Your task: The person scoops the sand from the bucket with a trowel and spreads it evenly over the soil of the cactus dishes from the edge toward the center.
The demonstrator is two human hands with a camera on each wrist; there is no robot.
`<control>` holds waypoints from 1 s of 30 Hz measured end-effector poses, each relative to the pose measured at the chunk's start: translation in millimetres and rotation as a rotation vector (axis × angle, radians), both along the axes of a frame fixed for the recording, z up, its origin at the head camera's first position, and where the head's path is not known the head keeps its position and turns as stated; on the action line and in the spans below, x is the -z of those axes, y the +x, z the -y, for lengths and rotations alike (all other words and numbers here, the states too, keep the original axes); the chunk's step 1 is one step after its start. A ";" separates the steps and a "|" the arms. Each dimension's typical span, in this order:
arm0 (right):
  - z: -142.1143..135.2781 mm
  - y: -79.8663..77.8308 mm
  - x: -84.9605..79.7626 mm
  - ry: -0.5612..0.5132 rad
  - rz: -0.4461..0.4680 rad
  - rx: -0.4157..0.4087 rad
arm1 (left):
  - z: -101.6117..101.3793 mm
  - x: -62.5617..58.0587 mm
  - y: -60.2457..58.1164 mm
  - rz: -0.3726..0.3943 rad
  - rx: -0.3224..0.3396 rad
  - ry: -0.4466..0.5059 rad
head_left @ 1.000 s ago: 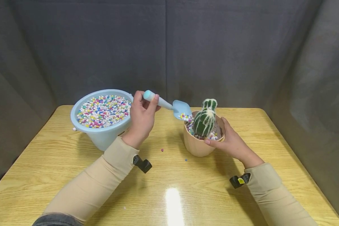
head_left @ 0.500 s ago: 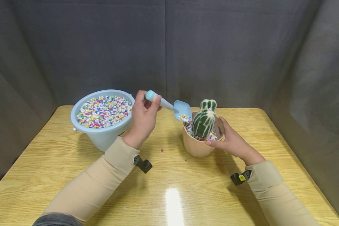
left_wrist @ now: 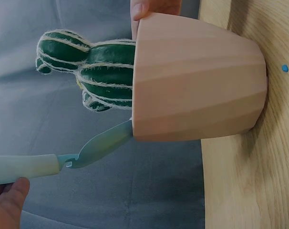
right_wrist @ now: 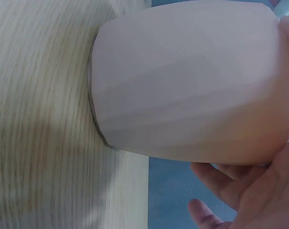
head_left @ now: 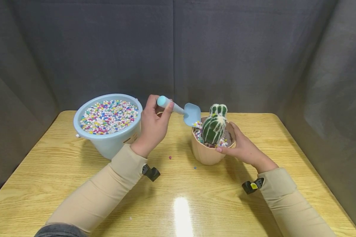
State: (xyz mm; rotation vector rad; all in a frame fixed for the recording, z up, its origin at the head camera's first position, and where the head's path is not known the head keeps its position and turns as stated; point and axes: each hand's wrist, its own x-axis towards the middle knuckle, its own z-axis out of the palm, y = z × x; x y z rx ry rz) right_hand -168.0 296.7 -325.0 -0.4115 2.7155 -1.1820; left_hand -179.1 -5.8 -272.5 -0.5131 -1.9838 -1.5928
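Observation:
My left hand (head_left: 154, 125) pinches the handle of a light blue toy shovel (head_left: 192, 113). The shovel's blade tilts down over the left rim of a peach flower pot (head_left: 206, 154), and colored pebbles (head_left: 197, 124) lie at its tip. A green cactus with white ridges (head_left: 214, 130) stands in the pot, pebbles around its base and a bare brown patch at the right. With thumb and fingers, my right hand (head_left: 244, 149) holds the pot's right side. In the left wrist view the blade (left_wrist: 104, 144) meets the pot rim; its tip is hidden.
A light blue bucket (head_left: 109, 144) full of multicolored pebbles stands at the left of the wooden table (head_left: 166, 197). A pink pebble (head_left: 170, 157) and a blue pebble (head_left: 195, 168) lie loose in front of the pot. Dark cloth (head_left: 112, 49) hangs behind.
My left hand has shifted slightly right and the shovel has tipped further down. Pebbles have slid from the blade toward its tip and the pot. The right hand still holds the pot, nearly unmoved.

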 end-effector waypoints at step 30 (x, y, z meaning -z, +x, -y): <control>-7.7 -6.3 1.8 -0.002 -0.001 -0.045 | 1.7 10.5 -3.4 -0.186 0.160 -0.097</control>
